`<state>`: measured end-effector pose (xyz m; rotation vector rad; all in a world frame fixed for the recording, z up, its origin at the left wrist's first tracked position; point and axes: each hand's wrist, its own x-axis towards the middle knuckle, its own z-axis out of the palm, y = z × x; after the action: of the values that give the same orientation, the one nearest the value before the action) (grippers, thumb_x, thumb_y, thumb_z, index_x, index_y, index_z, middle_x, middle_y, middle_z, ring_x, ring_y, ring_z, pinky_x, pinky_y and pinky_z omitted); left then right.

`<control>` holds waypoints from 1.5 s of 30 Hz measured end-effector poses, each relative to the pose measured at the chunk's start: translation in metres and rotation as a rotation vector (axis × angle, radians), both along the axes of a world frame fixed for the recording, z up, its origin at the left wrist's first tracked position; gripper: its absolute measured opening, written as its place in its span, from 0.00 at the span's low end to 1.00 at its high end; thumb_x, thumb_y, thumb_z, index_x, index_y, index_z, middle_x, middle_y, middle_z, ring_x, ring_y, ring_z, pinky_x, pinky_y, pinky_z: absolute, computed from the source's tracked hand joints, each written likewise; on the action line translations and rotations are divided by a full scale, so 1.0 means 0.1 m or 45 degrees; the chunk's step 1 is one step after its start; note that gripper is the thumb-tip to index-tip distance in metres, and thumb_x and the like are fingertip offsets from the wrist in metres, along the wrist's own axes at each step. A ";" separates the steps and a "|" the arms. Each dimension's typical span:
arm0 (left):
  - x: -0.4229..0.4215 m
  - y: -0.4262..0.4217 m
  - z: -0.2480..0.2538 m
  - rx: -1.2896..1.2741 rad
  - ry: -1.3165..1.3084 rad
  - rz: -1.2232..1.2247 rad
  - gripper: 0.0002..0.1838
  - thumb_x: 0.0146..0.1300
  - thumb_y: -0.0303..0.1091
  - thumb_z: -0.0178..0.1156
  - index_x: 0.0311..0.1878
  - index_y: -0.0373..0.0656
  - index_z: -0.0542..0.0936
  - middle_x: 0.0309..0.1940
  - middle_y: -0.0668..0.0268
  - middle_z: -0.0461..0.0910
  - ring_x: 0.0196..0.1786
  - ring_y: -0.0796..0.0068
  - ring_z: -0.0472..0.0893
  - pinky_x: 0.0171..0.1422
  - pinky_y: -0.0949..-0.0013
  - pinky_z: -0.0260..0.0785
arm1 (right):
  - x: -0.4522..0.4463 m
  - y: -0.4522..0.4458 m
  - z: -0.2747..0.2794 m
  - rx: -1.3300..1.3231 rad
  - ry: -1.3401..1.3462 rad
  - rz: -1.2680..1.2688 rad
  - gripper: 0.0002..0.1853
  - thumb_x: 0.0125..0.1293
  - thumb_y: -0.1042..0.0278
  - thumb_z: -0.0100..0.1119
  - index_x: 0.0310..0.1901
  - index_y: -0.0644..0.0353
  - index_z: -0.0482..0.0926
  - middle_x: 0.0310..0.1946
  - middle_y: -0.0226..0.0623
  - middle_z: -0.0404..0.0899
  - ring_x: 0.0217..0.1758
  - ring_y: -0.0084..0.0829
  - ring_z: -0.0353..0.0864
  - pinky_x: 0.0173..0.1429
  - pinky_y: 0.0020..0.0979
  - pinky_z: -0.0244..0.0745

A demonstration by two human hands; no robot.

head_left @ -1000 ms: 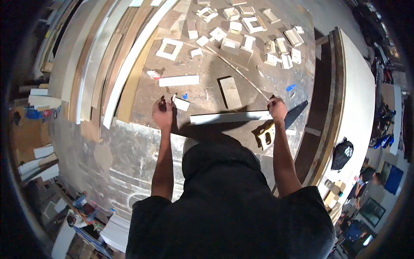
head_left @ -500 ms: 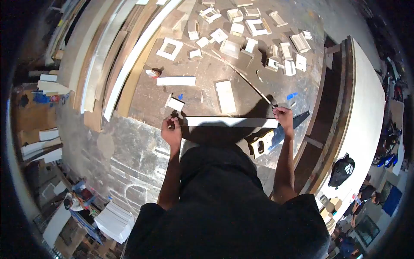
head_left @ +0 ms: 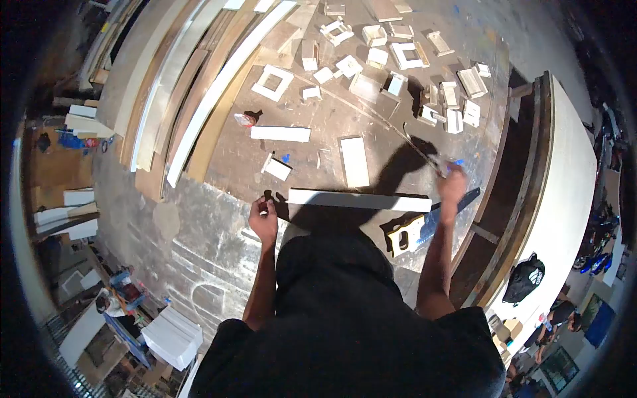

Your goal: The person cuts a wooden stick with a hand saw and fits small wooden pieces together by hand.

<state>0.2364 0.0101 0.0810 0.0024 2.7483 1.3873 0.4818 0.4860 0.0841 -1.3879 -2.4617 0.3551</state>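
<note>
A long pale wooden strip (head_left: 358,199) lies crosswise in front of my body, partly in shadow. My left hand (head_left: 264,220) is beside its left end, a little apart, with fingers curled together; whether they hold anything is hidden. Past the strip's right end, my right hand (head_left: 452,187) is closed around a thin, long, stick-like tool (head_left: 423,151) that points up and left; motion blur hides its kind. Just below the strip's right end rests a handsaw (head_left: 413,231) with a pale handle. A small wood block (head_left: 276,167) lies above my left hand.
Long boards (head_left: 219,93) are stacked at upper left. Several small wooden frames and boxes (head_left: 367,86) cover the far worktop. Flat wood pieces (head_left: 354,162) lie nearer. A black bag (head_left: 525,280) sits on the white panel (head_left: 564,199) at right. People are in the background.
My right hand has moved away from the strip's right end, slightly right and down in the view, with the stick-like tool. My left hand stays near the left end.
</note>
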 end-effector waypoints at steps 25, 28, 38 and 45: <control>-0.34 -0.93 -0.22 -0.001 0.009 0.122 0.11 0.65 0.30 0.66 0.48 0.39 0.82 0.30 0.60 0.85 0.33 0.70 0.84 0.39 0.65 0.75 | -2.33 -0.72 -0.58 0.264 0.017 0.373 0.12 0.71 0.58 0.54 0.51 0.47 0.83 0.42 0.44 0.83 0.44 0.52 0.84 0.46 0.51 0.80; -0.55 -0.90 -0.20 0.039 0.033 0.090 0.10 0.66 0.30 0.65 0.49 0.40 0.82 0.31 0.61 0.85 0.34 0.72 0.84 0.37 0.68 0.75 | -2.21 -0.76 -0.38 0.270 0.094 0.417 0.09 0.68 0.61 0.59 0.46 0.47 0.85 0.38 0.43 0.85 0.41 0.51 0.85 0.44 0.50 0.80; -1.00 -0.46 0.21 0.435 0.010 -0.133 0.12 0.68 0.33 0.67 0.50 0.36 0.82 0.37 0.67 0.84 0.38 0.82 0.79 0.47 0.76 0.72 | -1.45 -1.25 0.63 -0.807 0.683 0.473 0.04 0.66 0.79 0.65 0.40 0.67 0.84 0.34 0.36 0.87 0.38 0.22 0.83 0.46 0.26 0.78; -1.19 0.37 1.45 0.754 -0.186 -0.547 0.17 0.69 0.29 0.64 0.59 0.34 0.81 0.40 0.64 0.85 0.42 0.83 0.81 0.48 0.75 0.74 | -1.18 -2.03 1.17 -1.128 0.768 0.323 0.03 0.65 0.80 0.68 0.40 0.66 0.85 0.34 0.29 0.85 0.38 0.19 0.80 0.47 0.24 0.75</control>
<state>0.1175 0.0467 0.2257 0.4644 1.9654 1.8888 0.3640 0.2828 0.2007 -0.9580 -1.9889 1.7820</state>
